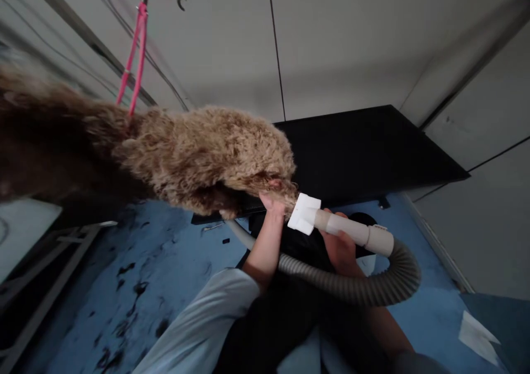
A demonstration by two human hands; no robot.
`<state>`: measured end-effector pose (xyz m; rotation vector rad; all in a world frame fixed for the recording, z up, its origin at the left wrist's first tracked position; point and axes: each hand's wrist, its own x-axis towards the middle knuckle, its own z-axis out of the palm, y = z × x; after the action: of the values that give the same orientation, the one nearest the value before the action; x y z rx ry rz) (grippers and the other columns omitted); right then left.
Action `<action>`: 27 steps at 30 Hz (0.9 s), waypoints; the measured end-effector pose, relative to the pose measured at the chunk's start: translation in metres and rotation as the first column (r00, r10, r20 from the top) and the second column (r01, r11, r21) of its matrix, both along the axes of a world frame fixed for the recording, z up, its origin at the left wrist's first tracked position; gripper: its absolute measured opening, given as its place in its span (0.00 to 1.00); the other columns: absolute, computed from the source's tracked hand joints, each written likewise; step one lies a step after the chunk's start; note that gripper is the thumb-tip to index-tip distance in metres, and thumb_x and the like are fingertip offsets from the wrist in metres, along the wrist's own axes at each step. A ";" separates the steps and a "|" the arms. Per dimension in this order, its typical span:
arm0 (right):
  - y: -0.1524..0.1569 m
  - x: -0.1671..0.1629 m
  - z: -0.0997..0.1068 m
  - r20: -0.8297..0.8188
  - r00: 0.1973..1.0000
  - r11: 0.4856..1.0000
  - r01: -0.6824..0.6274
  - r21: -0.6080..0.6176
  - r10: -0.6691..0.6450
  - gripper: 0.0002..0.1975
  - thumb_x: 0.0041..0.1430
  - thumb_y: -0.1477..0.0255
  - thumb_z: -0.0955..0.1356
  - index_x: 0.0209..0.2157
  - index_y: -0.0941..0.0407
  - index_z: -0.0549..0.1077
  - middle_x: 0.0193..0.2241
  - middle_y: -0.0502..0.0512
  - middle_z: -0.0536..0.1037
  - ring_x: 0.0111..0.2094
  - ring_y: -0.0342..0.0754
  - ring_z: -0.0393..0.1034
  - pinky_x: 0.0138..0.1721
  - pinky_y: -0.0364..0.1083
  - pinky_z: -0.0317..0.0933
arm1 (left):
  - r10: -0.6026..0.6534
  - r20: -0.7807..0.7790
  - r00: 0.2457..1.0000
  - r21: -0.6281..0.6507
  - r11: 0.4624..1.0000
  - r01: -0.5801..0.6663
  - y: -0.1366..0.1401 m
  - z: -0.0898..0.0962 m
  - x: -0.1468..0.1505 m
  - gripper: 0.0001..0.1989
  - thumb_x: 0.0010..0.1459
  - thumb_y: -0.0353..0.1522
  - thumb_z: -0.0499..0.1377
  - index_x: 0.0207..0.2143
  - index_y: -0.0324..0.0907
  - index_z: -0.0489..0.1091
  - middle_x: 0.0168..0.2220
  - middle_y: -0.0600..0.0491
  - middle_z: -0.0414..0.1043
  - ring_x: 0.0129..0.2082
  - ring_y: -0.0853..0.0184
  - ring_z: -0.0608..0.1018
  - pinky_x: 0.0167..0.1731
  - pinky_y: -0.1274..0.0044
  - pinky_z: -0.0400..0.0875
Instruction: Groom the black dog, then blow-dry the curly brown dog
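A curly brown dog (215,147) stands on a black table, its rear toward the right. My left hand (273,201) is closed round one of its hind legs, and the fur hides most of the fingers. From below, my right hand (340,247) grips the pale tube of a dryer nozzle (305,212). The nozzle's wide white mouth is right against the leg fur, just right of my left hand. A grey ribbed hose (356,286) bends from the tube's far end and runs back left under my forearms.
The black table top (364,147) extends right beside a pale wall. A pink loop (139,53) hangs down to the dog's neck area. Dark hair clumps (138,291) litter the blue floor, and a metal-framed stand (58,274) is at left. White paper (478,338) lies lower right.
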<state>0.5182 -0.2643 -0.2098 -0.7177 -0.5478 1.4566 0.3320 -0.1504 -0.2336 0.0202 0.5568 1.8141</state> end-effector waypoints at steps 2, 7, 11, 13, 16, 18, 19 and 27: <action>0.001 0.004 -0.001 0.011 0.999 0.999 0.040 -0.021 -0.039 0.18 0.45 0.65 0.74 0.41 0.46 0.73 0.45 0.47 0.81 0.50 0.51 0.74 0.60 0.59 0.66 | 0.043 0.005 0.999 0.007 0.999 -0.043 0.000 0.004 0.001 0.24 0.65 0.45 0.47 0.19 0.47 0.65 0.22 0.51 0.65 0.35 0.61 0.75 0.45 0.71 0.71; 0.005 0.013 -0.010 0.024 0.999 0.999 -0.023 -0.024 0.023 0.18 0.47 0.60 0.73 0.42 0.44 0.72 0.46 0.47 0.80 0.51 0.52 0.74 0.60 0.63 0.64 | -0.060 0.037 0.998 0.103 0.993 0.056 -0.004 0.021 0.010 0.25 0.63 0.53 0.49 0.30 0.45 0.74 0.30 0.49 0.74 0.41 0.59 0.77 0.48 0.66 0.72; 0.013 0.007 -0.008 -0.003 1.000 1.000 0.015 0.024 -0.015 0.21 0.44 0.62 0.74 0.42 0.46 0.70 0.46 0.47 0.80 0.51 0.53 0.74 0.62 0.64 0.59 | -0.213 0.000 0.977 0.083 0.974 0.212 -0.006 0.023 0.014 0.20 0.63 0.48 0.55 0.36 0.43 0.76 0.38 0.47 0.78 0.49 0.55 0.78 0.53 0.60 0.70; 0.018 0.002 -0.008 0.009 0.999 0.999 0.050 0.010 -0.050 0.22 0.43 0.64 0.74 0.43 0.48 0.70 0.45 0.49 0.81 0.51 0.53 0.74 0.63 0.65 0.57 | -0.213 0.005 0.977 0.065 0.975 0.212 -0.006 0.018 0.012 0.15 0.64 0.42 0.56 0.36 0.41 0.76 0.38 0.47 0.78 0.48 0.57 0.79 0.54 0.62 0.69; 0.026 -0.002 -0.012 0.058 0.996 0.998 0.067 0.006 -0.067 0.23 0.43 0.65 0.74 0.44 0.49 0.70 0.46 0.50 0.81 0.51 0.53 0.74 0.63 0.64 0.57 | -0.196 0.018 0.980 0.047 0.980 0.195 -0.001 0.005 0.010 0.12 0.63 0.35 0.55 0.33 0.40 0.76 0.36 0.47 0.79 0.45 0.59 0.80 0.55 0.64 0.70; 0.033 -0.003 -0.017 0.113 0.991 0.997 0.070 0.038 -0.074 0.22 0.46 0.64 0.74 0.44 0.49 0.69 0.46 0.50 0.81 0.51 0.53 0.74 0.62 0.63 0.59 | -0.236 0.002 0.972 0.022 0.971 0.236 0.008 -0.006 0.012 0.12 0.63 0.33 0.54 0.33 0.39 0.76 0.36 0.47 0.80 0.43 0.60 0.80 0.56 0.64 0.70; 0.037 -0.002 -0.019 0.162 0.983 0.995 0.081 0.060 -0.089 0.22 0.46 0.65 0.73 0.45 0.49 0.69 0.47 0.49 0.80 0.52 0.52 0.74 0.62 0.62 0.60 | -0.266 -0.023 0.964 -0.009 0.964 0.266 0.015 -0.012 0.013 0.13 0.64 0.33 0.53 0.34 0.38 0.77 0.35 0.47 0.80 0.43 0.59 0.80 0.56 0.64 0.69; 0.077 -0.013 -0.024 0.831 0.556 0.910 -0.346 0.229 0.002 0.20 0.48 0.70 0.73 0.46 0.51 0.73 0.47 0.52 0.78 0.48 0.50 0.74 0.58 0.52 0.67 | -0.340 -0.476 0.811 -0.215 0.939 0.267 0.064 -0.059 0.012 0.12 0.69 0.36 0.55 0.40 0.38 0.75 0.41 0.47 0.77 0.42 0.64 0.78 0.51 0.66 0.73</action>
<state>0.5056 -0.1868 -0.2337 -1.0437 -1.6382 1.0621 0.3437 -0.0859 -0.2928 0.4832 0.9938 1.4411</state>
